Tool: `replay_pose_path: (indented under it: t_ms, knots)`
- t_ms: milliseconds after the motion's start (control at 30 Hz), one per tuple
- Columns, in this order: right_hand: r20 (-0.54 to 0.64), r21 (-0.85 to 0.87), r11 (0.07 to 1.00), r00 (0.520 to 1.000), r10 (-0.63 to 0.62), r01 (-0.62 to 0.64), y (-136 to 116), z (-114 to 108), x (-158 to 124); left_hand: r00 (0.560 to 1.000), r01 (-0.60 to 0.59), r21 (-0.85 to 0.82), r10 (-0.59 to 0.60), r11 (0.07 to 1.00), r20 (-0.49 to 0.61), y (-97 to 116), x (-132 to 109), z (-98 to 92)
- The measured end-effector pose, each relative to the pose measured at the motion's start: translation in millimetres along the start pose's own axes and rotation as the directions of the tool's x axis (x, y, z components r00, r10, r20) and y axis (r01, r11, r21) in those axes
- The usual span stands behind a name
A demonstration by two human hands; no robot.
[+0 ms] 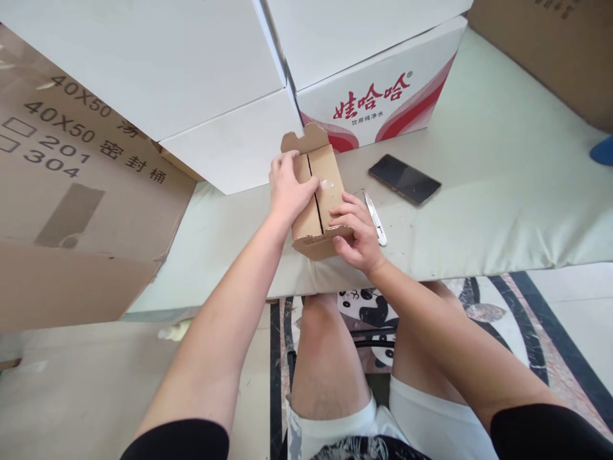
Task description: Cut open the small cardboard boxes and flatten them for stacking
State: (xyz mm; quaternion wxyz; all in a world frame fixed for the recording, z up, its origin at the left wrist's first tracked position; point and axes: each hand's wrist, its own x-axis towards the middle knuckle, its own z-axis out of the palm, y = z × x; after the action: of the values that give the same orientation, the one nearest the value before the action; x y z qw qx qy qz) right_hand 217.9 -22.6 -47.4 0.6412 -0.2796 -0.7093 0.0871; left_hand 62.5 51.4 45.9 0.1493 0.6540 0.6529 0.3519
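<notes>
A small brown cardboard box rests near the front edge of the cloth-covered surface. Its two long top panels meet at a dark seam, and a bit of clear tape sits on the right panel. The end flaps stand up at both ends. My left hand grips the box from the left, thumb across the top near the seam. My right hand holds the near right corner, fingers on the top and thumb at the near flap. Beside my right hand lies a white utility knife, partly hidden.
A dark phone lies to the right on the pale green cloth. White cartons and a red-and-white carton are stacked behind. Large brown cartons stand at the left and far right.
</notes>
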Motion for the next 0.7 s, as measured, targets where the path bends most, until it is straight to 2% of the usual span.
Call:
replay_pose_path:
  t_ms: [100, 233, 300, 367, 433, 533, 567, 633, 700]
  knots:
    - [-0.014, 0.010, 1.000, 1.000, -0.007, 0.007, -1, 0, 1, 0.990, 0.123, -0.229, -0.135, 0.966, -0.042, -2, 0, -6.7]
    - [-0.006, 0.029, 1.000, 1.000, -0.012, 0.013, 1, 0, -1, 0.963, 0.210, -0.510, -0.267, 0.834, -0.040, -6, 15, -24.6]
    - [0.049, 0.018, 1.000, 0.998, -0.025, 0.025, 1, -6, 1, 0.953, 0.239, -0.594, -0.303, 0.768, -0.009, -9, 24, -35.4]
    - [0.185, -0.039, 0.998, 0.981, -0.050, 0.059, -1, -18, 10, 0.953, 0.268, -0.651, -0.294, 0.710, 0.071, -10, 32, -44.2]
    - [0.400, -0.136, 0.985, 0.915, -0.045, 0.108, -5, -33, 28, 0.952, 0.302, -0.668, -0.252, 0.680, 0.173, -7, 35, -48.5]
    - [0.690, -0.289, 0.936, 0.721, 0.057, 0.203, -16, -47, 66, 0.947, 0.315, -0.643, -0.187, 0.698, 0.261, 1, 35, -43.9]
    - [0.749, -0.307, 0.918, 0.659, 0.071, 0.250, -19, -48, 78, 0.951, 0.302, -0.637, -0.175, 0.709, 0.256, 4, 35, -40.0]
    - [0.818, -0.293, 0.892, 0.573, 0.048, 0.343, -22, -46, 94, 0.962, 0.268, -0.622, -0.170, 0.736, 0.214, 10, 34, -31.3]
    - [0.841, -0.230, 0.874, 0.540, -0.043, 0.428, -19, -43, 101, 0.967, 0.251, -0.607, -0.169, 0.754, 0.189, 14, 34, -24.9]
